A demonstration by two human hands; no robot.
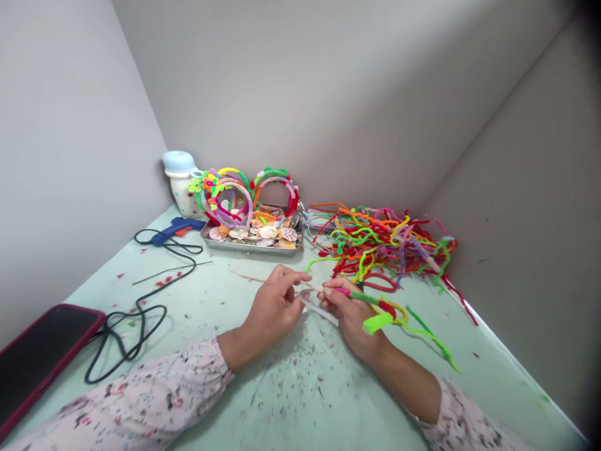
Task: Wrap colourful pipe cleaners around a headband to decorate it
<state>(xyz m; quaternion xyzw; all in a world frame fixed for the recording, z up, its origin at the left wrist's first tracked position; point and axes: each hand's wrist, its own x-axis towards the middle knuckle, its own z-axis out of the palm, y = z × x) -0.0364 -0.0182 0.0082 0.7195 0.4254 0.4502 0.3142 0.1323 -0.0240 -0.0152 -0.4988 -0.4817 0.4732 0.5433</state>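
Note:
My right hand [353, 316] grips a headband [357, 294] whose right part is wrapped in pink, green, red and yellow pipe cleaner. A bright green tuft [377, 323] sticks out at its near end. A bare whitish strip [322, 311] of the band shows between my hands. My left hand [277, 307] is pinched at the band's wrapped front, on a pale pipe cleaner [248, 276] whose thin tail runs out to the left behind the fingers. The fingertips of both hands nearly meet, and exactly where the pale strand winds is blurred.
A metal tray [253, 248] of seashells with finished colourful headbands [235, 203] stands behind. Right of it lies a pipe-cleaner heap [385, 241]. At left are a blue glue gun [176, 230], its black cord [141, 313], a phone [42, 357] and a blue-lidded bottle [182, 185].

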